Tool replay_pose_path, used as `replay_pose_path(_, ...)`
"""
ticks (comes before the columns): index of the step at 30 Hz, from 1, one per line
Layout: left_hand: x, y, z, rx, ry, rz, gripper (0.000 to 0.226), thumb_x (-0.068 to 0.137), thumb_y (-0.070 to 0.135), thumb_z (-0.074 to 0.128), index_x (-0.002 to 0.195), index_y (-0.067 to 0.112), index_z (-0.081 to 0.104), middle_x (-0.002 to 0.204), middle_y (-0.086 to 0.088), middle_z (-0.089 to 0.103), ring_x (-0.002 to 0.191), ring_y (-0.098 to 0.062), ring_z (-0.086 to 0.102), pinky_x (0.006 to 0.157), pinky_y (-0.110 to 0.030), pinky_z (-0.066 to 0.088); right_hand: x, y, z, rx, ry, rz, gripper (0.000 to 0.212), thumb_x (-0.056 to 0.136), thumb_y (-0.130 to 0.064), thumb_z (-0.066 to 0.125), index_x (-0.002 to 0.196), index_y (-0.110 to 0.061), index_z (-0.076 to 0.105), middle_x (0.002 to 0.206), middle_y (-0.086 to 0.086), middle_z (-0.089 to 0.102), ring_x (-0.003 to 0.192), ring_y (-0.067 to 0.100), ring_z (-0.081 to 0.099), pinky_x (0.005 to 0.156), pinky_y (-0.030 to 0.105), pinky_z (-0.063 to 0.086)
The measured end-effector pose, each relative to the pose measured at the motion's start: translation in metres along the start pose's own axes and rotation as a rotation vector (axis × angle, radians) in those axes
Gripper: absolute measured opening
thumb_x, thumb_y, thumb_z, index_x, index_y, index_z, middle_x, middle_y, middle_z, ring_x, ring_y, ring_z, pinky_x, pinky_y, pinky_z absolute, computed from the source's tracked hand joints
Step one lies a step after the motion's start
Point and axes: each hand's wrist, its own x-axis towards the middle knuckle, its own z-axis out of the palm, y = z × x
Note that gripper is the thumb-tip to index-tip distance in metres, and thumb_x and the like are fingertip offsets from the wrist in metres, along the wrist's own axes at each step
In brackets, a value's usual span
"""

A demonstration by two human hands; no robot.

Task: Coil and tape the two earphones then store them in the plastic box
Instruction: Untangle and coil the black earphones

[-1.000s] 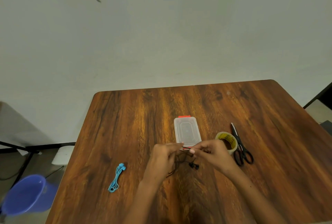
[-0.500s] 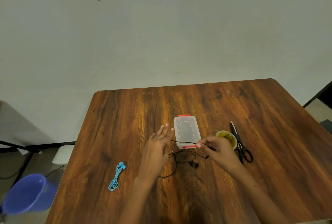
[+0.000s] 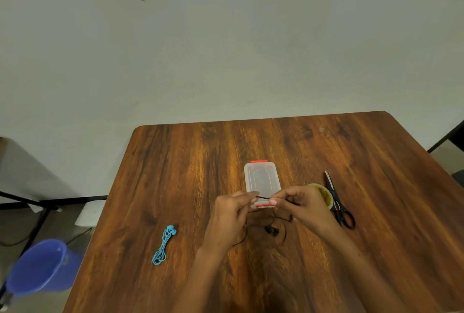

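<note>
A black earphone (image 3: 271, 230) lies loose on the wooden table (image 3: 175, 162), its buds between my wrists. My left hand (image 3: 232, 212) and my right hand (image 3: 301, 203) both pinch a short stretch of its cable just in front of the clear plastic box (image 3: 262, 179), which has red latches and a closed lid. The rest of the cable hangs down in loops to the table. A blue earphone (image 3: 163, 245), bundled into a long coil, lies to the left. The tape roll (image 3: 325, 194) sits behind my right hand, partly hidden by it.
Black scissors (image 3: 337, 202) lie right of the tape roll. Off the table's left edge stand a blue bucket (image 3: 40, 267) and a white object (image 3: 90, 213) on the floor. A dark frame shows at the far right.
My left hand was raised with fingers spread half a second ago; it has come back to the cable and now pinches it close to my right hand.
</note>
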Motion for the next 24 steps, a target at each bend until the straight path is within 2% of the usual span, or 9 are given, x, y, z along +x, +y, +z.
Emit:
replay_pose_path(3, 0.000, -0.012, -0.011, -0.001, 0.079, -0.036, 0.027, 0.088, 0.002, 0.063, 0.110, 0.016, 0.071, 0.088, -0.002, 0.073, 0.080, -0.007, 0.067, 0.069, -0.021, 0.053, -0.002, 0.008, -0.013, -0.041, 0.014, -0.013, 0.005, 0.079, -0.014, 0.074, 0.082, -0.013, 0.077, 0.078, -0.003, 0.075, 0.076, 0.010, 0.071, 0.070, 0.023, 0.057)
replay_pose_path(6, -0.001, -0.016, -0.016, 0.007, 0.092, -0.036, 0.025, 0.089, 0.005, 0.063, 0.108, 0.019, 0.072, 0.085, -0.002, 0.073, 0.079, -0.008, 0.068, 0.069, -0.031, 0.054, -0.005, 0.014, -0.019, -0.068, 0.021, -0.026, 0.005, 0.081, -0.010, 0.072, 0.083, -0.009, 0.076, 0.073, -0.003, 0.073, 0.072, 0.007, 0.068, 0.065, 0.017, 0.051)
replay_pose_path(10, -0.003, -0.019, -0.013, 0.016, 0.058, -0.057, 0.029, 0.089, 0.003, 0.062, 0.111, 0.020, 0.070, 0.089, 0.000, 0.073, 0.081, -0.006, 0.067, 0.071, -0.029, 0.054, -0.007, 0.017, -0.016, -0.078, 0.039, 0.006, 0.006, 0.083, -0.012, 0.071, 0.084, -0.009, 0.075, 0.073, -0.005, 0.072, 0.072, 0.011, 0.067, 0.065, 0.023, 0.052)
replay_pose_path(14, -0.003, -0.018, -0.011, 0.037, 0.009, -0.142, 0.042, 0.092, 0.003, 0.055, 0.132, 0.016, 0.053, 0.099, -0.005, 0.073, 0.075, -0.008, 0.067, 0.070, -0.026, 0.053, -0.008, 0.014, -0.011, -0.114, 0.048, 0.016, 0.005, 0.083, -0.015, 0.070, 0.084, -0.012, 0.075, 0.078, -0.001, 0.072, 0.077, 0.013, 0.067, 0.070, 0.032, 0.053)
replay_pose_path(15, -0.003, -0.016, -0.009, 0.056, 0.004, -0.150, 0.046, 0.093, 0.003, 0.054, 0.138, 0.014, 0.047, 0.107, -0.010, 0.071, 0.085, -0.011, 0.068, 0.075, -0.026, 0.053, -0.009, 0.013, -0.011, -0.135, 0.045, 0.017, 0.005, 0.083, -0.016, 0.071, 0.084, -0.013, 0.075, 0.078, -0.002, 0.072, 0.077, 0.012, 0.066, 0.071, 0.033, 0.054)
replay_pose_path(17, -0.001, -0.012, -0.005, 0.098, -0.028, -0.111, 0.049, 0.095, 0.006, 0.052, 0.142, 0.015, 0.041, 0.136, -0.009, 0.055, 0.125, -0.013, 0.051, 0.101, -0.028, 0.046, -0.008, 0.010, -0.007, -0.173, 0.028, 0.021, 0.005, 0.083, -0.018, 0.071, 0.084, -0.015, 0.075, 0.078, -0.005, 0.072, 0.077, 0.010, 0.066, 0.073, 0.034, 0.055)
replay_pose_path(19, 0.002, -0.006, 0.001, 0.108, -0.081, -0.042, 0.046, 0.095, 0.015, 0.054, 0.140, 0.017, 0.042, 0.146, 0.002, 0.040, 0.139, -0.008, 0.031, 0.115, -0.029, 0.029, -0.007, 0.007, -0.002, -0.198, -0.003, 0.015, 0.005, 0.083, -0.021, 0.071, 0.084, -0.017, 0.075, 0.079, -0.007, 0.072, 0.077, 0.007, 0.066, 0.072, 0.033, 0.055)
replay_pose_path(21, 0.003, 0.004, 0.009, 0.054, -0.124, 0.009, 0.041, 0.093, 0.019, 0.058, 0.134, 0.016, 0.051, 0.140, 0.002, 0.049, 0.134, -0.003, 0.037, 0.113, -0.023, 0.030, -0.005, 0.003, 0.004, -0.192, -0.034, -0.009, 0.005, 0.083, -0.025, 0.072, 0.083, -0.021, 0.075, 0.078, -0.010, 0.072, 0.077, 0.005, 0.066, 0.070, 0.029, 0.053)
replay_pose_path(24, 0.001, 0.012, 0.015, -0.034, -0.101, 0.034, 0.030, 0.091, 0.010, 0.060, 0.120, 0.016, 0.065, 0.115, 0.001, 0.069, 0.107, 0.002, 0.060, 0.091, -0.010, 0.046, -0.003, -0.002, 0.007, -0.131, -0.061, -0.014, 0.004, 0.082, -0.026, 0.072, 0.084, -0.024, 0.075, 0.081, -0.011, 0.073, 0.081, 0.006, 0.067, 0.074, 0.032, 0.055)
